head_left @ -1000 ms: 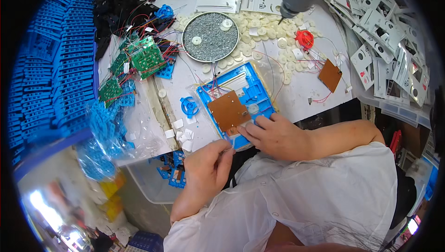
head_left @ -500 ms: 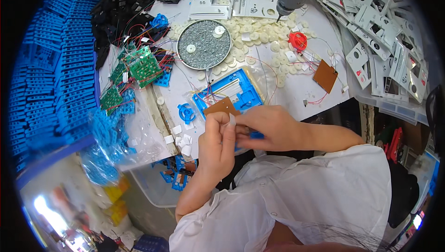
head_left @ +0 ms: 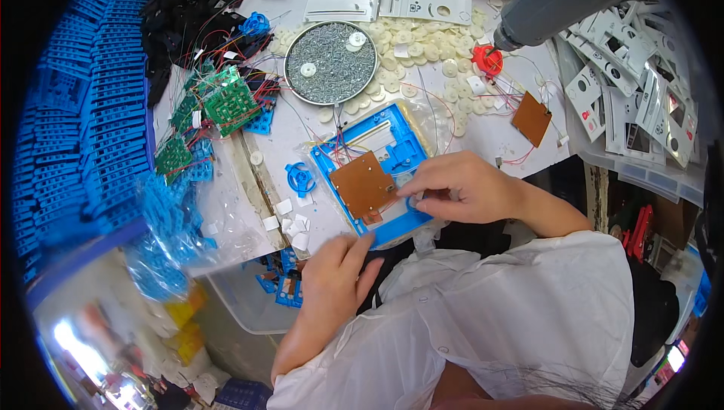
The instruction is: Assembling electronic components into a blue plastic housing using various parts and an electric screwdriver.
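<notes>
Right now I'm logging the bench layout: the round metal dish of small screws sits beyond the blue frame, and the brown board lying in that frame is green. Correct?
Not quite. In the head view the board in the blue frame is brown; the rest holds: the round metal dish sits beyond it.

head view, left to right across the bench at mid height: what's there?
Stacked blue frames → green circuit boards → blue wheel part → brown board on the blue housing → right hand → loose brown board → grey-white panels.
</notes>
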A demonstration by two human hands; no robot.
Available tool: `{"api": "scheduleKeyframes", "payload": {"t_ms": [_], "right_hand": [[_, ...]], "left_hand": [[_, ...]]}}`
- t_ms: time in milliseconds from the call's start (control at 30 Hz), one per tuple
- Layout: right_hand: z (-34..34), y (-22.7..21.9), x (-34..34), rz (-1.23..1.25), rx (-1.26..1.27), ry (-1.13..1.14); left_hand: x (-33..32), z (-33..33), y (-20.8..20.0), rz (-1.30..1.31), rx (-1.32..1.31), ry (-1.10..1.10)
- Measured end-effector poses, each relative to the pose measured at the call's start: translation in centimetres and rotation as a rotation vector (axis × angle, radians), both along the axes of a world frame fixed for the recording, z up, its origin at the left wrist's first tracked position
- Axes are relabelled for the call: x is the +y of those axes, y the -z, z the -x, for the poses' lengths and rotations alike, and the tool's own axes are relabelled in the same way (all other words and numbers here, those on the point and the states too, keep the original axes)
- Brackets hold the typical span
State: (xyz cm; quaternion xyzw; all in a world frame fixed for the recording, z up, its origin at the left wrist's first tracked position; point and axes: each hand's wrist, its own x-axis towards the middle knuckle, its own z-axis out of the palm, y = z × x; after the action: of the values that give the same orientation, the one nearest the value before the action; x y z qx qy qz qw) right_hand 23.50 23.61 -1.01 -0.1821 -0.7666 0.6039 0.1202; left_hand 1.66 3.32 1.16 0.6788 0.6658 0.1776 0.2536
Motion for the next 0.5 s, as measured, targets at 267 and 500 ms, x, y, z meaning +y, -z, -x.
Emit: {"api": "scheduleKeyframes", "payload": {"t_ms": [267,500], "right_hand": [[-1.1,0.9,0.5,-0.251,0.051,-0.094],[-2.8,0.8,-1.2,-0.497,0.017,-0.203]], "left_hand": [[1.0,0.2,2.7,-0.240,0.289,0.181],[1.5,0.8,2.9,-0.242,0.191,0.206]]}}
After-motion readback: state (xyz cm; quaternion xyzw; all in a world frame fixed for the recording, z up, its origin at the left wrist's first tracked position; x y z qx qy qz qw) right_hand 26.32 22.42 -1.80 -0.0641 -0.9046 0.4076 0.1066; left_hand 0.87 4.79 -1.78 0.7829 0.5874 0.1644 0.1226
